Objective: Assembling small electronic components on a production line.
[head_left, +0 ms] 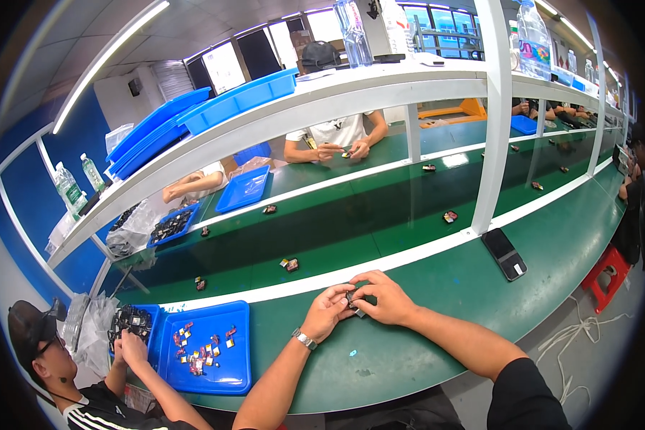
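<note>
Above the green worktop [408, 344], my left hand [325, 314] and my right hand [385, 299] meet with fingertips pinched together. Between them is a small dark part [352, 299] with a greyish edge showing below; the fingers cover most of it, so its exact kind is unclear. A watch with a metal band is on my left wrist. To the left of my forearm lies a blue tray [241, 358] with several small red, yellow and black parts [202, 355] in it.
A co-worker at left reaches into another tray of black parts [132, 320]. Beyond a white rail runs a dark green belt with scattered small parts [292, 264]. A phone [504, 254] lies at right by a white post [489, 143]. People sit across; a red stool [607, 278] stands right.
</note>
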{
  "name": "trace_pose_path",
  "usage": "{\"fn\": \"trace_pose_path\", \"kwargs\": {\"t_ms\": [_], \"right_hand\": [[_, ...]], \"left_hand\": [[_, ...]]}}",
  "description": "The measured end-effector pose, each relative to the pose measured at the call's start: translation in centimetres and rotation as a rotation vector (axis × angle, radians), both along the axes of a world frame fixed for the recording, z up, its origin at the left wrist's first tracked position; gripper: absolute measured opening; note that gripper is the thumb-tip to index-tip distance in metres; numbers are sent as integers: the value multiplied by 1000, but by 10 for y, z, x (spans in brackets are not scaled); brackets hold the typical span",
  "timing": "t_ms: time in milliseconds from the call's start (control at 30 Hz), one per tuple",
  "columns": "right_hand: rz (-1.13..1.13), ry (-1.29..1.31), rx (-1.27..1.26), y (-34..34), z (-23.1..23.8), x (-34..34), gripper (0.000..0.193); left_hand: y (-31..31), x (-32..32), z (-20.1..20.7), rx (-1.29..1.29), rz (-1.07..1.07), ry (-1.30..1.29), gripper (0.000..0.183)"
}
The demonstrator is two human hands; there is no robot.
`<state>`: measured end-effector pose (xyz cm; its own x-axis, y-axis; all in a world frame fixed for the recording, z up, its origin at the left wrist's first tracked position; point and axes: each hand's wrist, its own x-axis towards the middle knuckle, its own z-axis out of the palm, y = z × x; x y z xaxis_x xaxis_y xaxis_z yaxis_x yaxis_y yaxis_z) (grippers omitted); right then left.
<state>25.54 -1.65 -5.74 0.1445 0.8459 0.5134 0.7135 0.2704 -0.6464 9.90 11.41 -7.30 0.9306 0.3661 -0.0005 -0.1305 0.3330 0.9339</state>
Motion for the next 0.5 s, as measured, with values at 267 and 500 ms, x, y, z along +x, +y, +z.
{"fn": "trace_pose_path", "kwargs": {"t_ms": [267, 500], "right_hand": [[-33, 29, 29, 1, -3, -6, 14], [-40, 94, 23, 4, -8, -5, 15]], "left_hand": [[2, -1, -5, 9, 19, 3, 33], [1, -1, -5, 7, 20, -16, 30]]}}
